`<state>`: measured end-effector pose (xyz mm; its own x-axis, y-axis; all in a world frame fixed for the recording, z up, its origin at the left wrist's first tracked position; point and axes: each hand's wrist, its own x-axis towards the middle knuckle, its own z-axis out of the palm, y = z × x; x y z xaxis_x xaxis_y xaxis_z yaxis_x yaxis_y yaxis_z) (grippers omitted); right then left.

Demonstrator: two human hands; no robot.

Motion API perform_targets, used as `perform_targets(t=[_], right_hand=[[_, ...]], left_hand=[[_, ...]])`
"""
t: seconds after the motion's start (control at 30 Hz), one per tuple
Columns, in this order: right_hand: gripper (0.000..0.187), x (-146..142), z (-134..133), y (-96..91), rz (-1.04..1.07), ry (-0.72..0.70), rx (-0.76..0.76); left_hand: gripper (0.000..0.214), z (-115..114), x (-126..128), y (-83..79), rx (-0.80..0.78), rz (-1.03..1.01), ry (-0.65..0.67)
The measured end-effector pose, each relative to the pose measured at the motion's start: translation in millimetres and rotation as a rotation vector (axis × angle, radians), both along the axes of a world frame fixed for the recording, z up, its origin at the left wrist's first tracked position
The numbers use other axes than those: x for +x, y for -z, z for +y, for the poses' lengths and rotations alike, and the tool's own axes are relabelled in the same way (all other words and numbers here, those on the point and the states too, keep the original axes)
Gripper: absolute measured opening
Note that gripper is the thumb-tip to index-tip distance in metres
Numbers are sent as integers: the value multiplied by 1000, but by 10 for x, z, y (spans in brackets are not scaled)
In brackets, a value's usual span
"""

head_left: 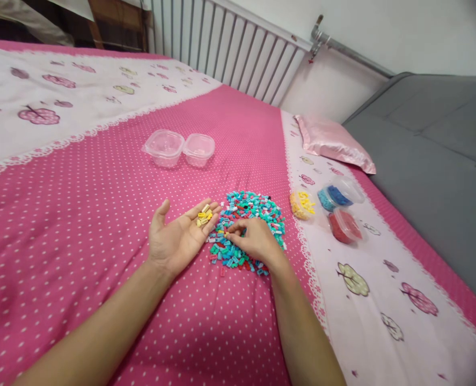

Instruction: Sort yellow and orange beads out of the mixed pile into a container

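A loose heap of small plastic building bricks (233,260), mostly teal, blue and red, lies on the pink dotted bedspread. Just left of the heap, my left hand (177,241) is palm up with its fingers stretched out, and it holds several yellow bricks (204,215) on the fingers. My right hand (257,238) reaches over the heap from the right. Its thumb and forefinger are pinched together around a small yellow brick (226,234) at the heap's left side.
Two clear plastic tubs (165,147) stand side by side farther back. To the right are clear tubs of yellow bricks (302,205), blue bricks (336,197) and red bricks (344,225). Behind them lie a pink pillow (334,140) and a grey padded headboard (434,139). A white radiator (238,48) lines the wall.
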<state>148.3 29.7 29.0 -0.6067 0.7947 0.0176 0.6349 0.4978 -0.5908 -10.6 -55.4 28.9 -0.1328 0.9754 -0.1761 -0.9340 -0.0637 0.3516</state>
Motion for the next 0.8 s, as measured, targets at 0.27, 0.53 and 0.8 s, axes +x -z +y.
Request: perform_targets(t=[0.27,0.53,0.8], right_hand=[[7,-49,-47,11,-77,-24,24],[3,-34,-23,10,-27,100,62],[11,-19,23,1,200,229,145]], left_hand=[[69,17,1,13,-40,-41,-77],[63,27,2,11,-89,-79,-129],[68,16,3,3,-74,-46,-101]])
